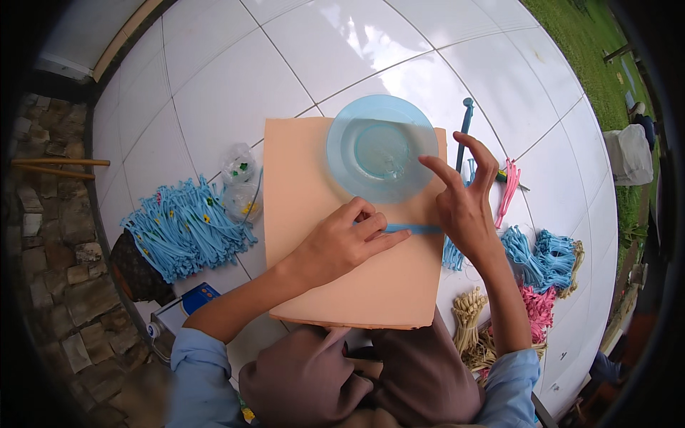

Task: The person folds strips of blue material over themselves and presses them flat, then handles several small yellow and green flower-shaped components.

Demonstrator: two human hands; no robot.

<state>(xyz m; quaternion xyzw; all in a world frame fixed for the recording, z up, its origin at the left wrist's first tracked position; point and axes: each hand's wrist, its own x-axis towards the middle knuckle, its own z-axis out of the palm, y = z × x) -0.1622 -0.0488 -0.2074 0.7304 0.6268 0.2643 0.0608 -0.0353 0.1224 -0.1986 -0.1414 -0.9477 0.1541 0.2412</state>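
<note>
My left hand (pixel 341 241) rests on a peach-coloured board (pixel 349 289) across my lap, its thumb and fingers closed on a light blue cord (pixel 417 229). The cord's free part runs right, toward my right wrist. My right hand (pixel 467 203) is raised over the board's right edge, fingers apart, with nothing visible in them. Its index fingertip is over the rim of a translucent blue plate (pixel 341 153), which stands at the board's far side. Small clear pieces (pixel 390 165) lie in the plate, too small to name.
Left of the board lie a heap of blue cords (pixel 189 228) and clear plastic bags (pixel 239 165) with small coloured bits. On the right are a slim blue rod (pixel 464 132), pink cords (pixel 508 192), blue bundles (pixel 546 257) and beige bundles (pixel 469 317). White tiles (pixel 221 89) surround the board.
</note>
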